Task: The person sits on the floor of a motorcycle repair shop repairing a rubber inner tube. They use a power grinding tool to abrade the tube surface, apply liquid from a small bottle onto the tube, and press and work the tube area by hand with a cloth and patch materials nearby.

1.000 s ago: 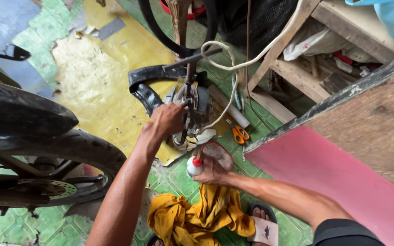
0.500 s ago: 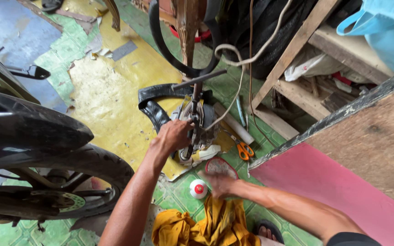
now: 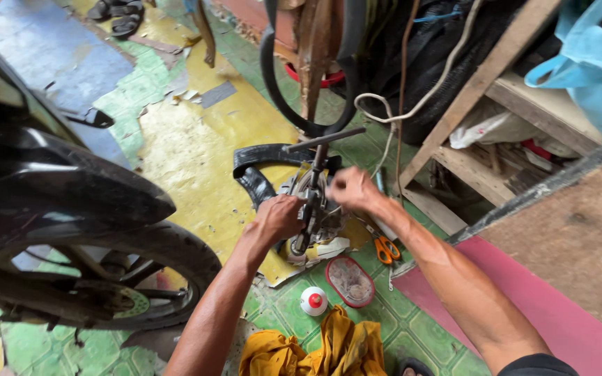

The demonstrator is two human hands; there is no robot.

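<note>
Gripping a small screw press (image 3: pixel 313 209): left hand (image 3: pixel 278 219) with fingers wrapped around its frame, right hand (image 3: pixel 352 188) blurred, finger state unclear. Risk: press tipping on the uneven floor (image 3: pixel 196 160), pinching fingers or the tyre strip (image 3: pixel 256 182).

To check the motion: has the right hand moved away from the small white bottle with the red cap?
Yes. The right hand left the small white bottle with red cap and rose to the metal press.

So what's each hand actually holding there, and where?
The left hand grips the small metal press low on its frame. The right hand is closed beside its upright screw; the blur hides any grip.
</note>
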